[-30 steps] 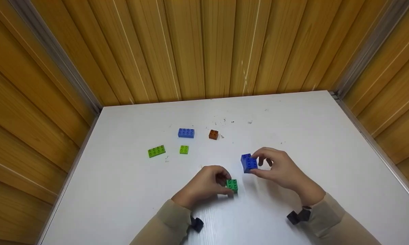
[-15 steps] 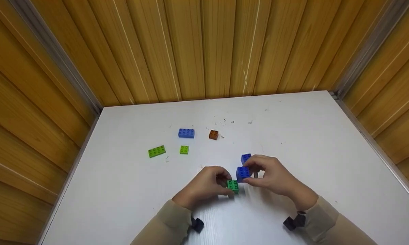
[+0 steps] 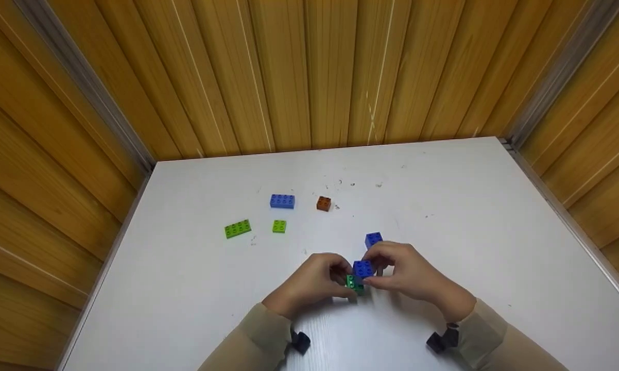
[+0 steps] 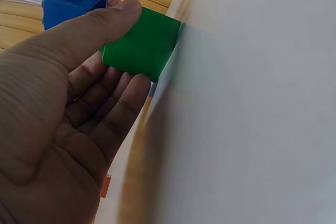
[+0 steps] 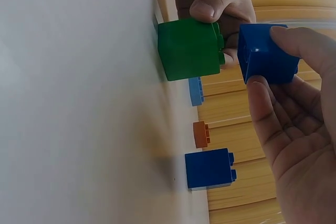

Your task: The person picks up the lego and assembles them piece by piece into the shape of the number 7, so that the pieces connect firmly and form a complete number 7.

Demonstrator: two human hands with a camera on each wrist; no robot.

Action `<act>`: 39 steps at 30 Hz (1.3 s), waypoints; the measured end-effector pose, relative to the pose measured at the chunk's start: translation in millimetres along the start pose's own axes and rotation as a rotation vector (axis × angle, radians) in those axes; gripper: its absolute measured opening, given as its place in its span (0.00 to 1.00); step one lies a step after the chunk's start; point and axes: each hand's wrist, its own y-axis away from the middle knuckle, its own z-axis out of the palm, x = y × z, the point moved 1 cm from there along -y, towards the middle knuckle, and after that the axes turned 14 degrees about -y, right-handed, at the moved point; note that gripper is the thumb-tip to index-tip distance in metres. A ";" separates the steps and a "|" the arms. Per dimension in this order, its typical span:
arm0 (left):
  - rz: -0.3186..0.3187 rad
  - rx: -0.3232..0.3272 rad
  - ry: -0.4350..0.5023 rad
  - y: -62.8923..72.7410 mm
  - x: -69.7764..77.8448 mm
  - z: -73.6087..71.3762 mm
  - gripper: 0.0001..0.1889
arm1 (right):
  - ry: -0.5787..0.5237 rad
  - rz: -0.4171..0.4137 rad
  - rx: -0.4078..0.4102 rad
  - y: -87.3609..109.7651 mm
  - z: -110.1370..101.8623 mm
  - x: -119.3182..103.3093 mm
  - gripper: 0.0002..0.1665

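Observation:
My left hand (image 3: 317, 278) grips a green toy building brick (image 5: 189, 50) between thumb and fingers, low at the white table (image 3: 196, 288). My right hand (image 3: 412, 273) pinches a dark blue brick (image 5: 268, 53) by its sides. In the head view the blue brick covers part of the green one. The right wrist view shows it just above the green brick's studs, slightly tilted, with a small gap between them. A second dark blue brick (image 3: 373, 239) stands on the table just beyond my right fingers, partly hidden by them in the head view.
Farther back on the table lie a lighter blue long brick (image 3: 282, 201), a brown-orange brick (image 3: 324, 203), a lime long brick (image 3: 237, 229) and a small lime brick (image 3: 279, 226). Wood-patterned walls (image 3: 330, 77) enclose the table at the back and sides.
My right hand has carried its blue brick away from the other dark blue one, leftward and nearer, to over the green brick. My left hand has barely moved.

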 end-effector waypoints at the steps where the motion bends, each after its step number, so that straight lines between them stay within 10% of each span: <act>1: -0.004 -0.002 -0.002 0.1 -0.1 0.0 0.15 | 0.004 0.002 -0.002 0.1 0.6 0.5 0.18; 39: 0.068 0.007 -0.012 -1.4 -2.3 3.6 0.17 | 0.019 -0.055 -0.008 -2.3 15.9 9.7 0.18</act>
